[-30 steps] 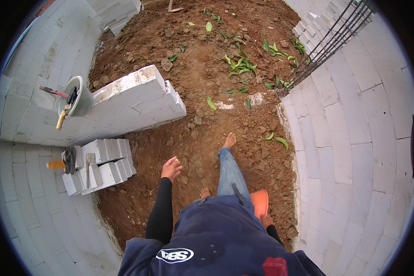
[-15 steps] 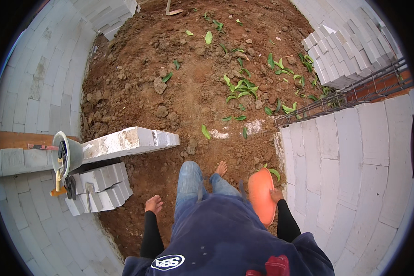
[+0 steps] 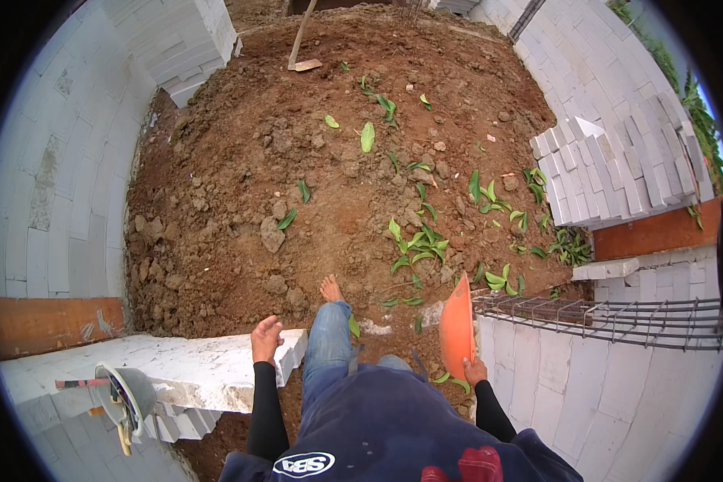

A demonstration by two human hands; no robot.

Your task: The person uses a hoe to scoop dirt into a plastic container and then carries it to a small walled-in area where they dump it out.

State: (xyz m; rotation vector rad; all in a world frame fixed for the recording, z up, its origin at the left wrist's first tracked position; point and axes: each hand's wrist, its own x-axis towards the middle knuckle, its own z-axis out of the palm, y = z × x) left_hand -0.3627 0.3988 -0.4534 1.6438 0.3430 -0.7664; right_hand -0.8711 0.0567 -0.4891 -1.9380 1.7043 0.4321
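My right hand [image 3: 475, 370] grips the rim of an orange basin [image 3: 456, 329], which is tilted on its side next to my right leg. The basin's inside is turned away, so what it holds, if anything, is hidden. My left hand [image 3: 267, 339] is empty, its fingers loosely bent and apart, in front of the end of a low white block wall [image 3: 209, 361]. One bare foot [image 3: 330, 289] is stretched forward on the brown soil [image 3: 241, 265].
A grey bucket [image 3: 140, 394] with tools sits on the low wall at left. Steel rebar caging [image 3: 602, 317] juts above the right-hand wall [image 3: 538, 353]. Stacked white blocks [image 3: 610, 169] stand at far right. Leaves [image 3: 422, 245] and clods litter the ground; a hoe [image 3: 304, 64] lies farther off.
I have stepped forward, one foot now ahead beyond the low wall's end. My left hand has swung up and forward. The orange basin has moved along, still in my right hand, and tilts steeper.
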